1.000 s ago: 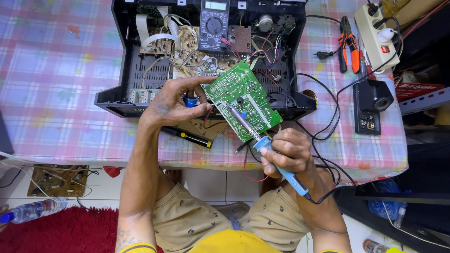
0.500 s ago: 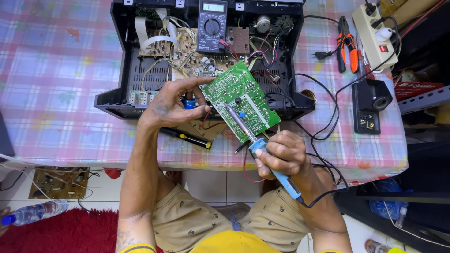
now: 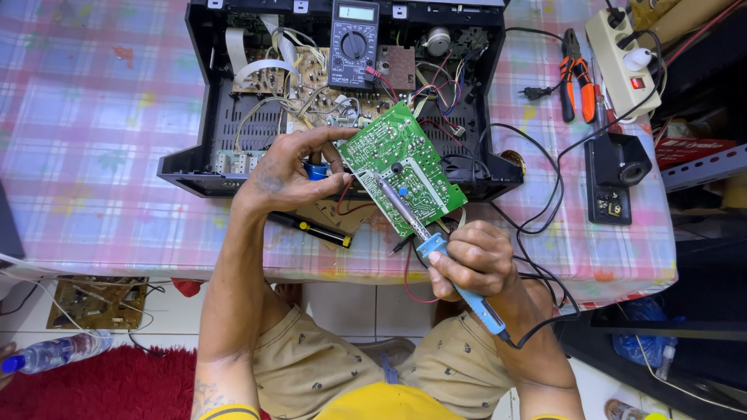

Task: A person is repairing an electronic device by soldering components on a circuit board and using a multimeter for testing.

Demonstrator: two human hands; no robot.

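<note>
- Checked pink tablecloth (image 3: 93, 155) covers the workbench, seen from above, with an opened black chassis (image 3: 194, 167) sitting across its far half.
- Centre stage is the green circuit board (image 3: 401, 167), tilted up over the chassis's front edge, solder side facing the person.
- Left hand (image 3: 284, 175) pinches the board's left edge, thumb below and fingers curled over the top; a small blue part shows just under those fingers.
- Right hand (image 3: 471, 260) is wrapped tight round the blue soldering iron (image 3: 436, 249), fingers pressed together in a pen-like grip, the tip resting on the board near its middle.
- Doing this well looks like a matter of a steady board and a still tip held on one joint; the left grip is far from the tip, so some wobble seems possible.
- Loose wires trail from the board's lower edge, close to the hot shaft: worth keeping apart.
- Just beside the left wrist lies a black-and-yellow screwdriver (image 3: 311, 229) at the table's near edge.
- A multimeter (image 3: 354, 35) rests on the chassis's rear.
- Right of the chassis: orange pliers (image 3: 576, 74), a white power strip (image 3: 622, 58), a black stand (image 3: 615, 175) and looping cords, crowding that side.
- Open cloth lies to the left, with freer room there.
</note>
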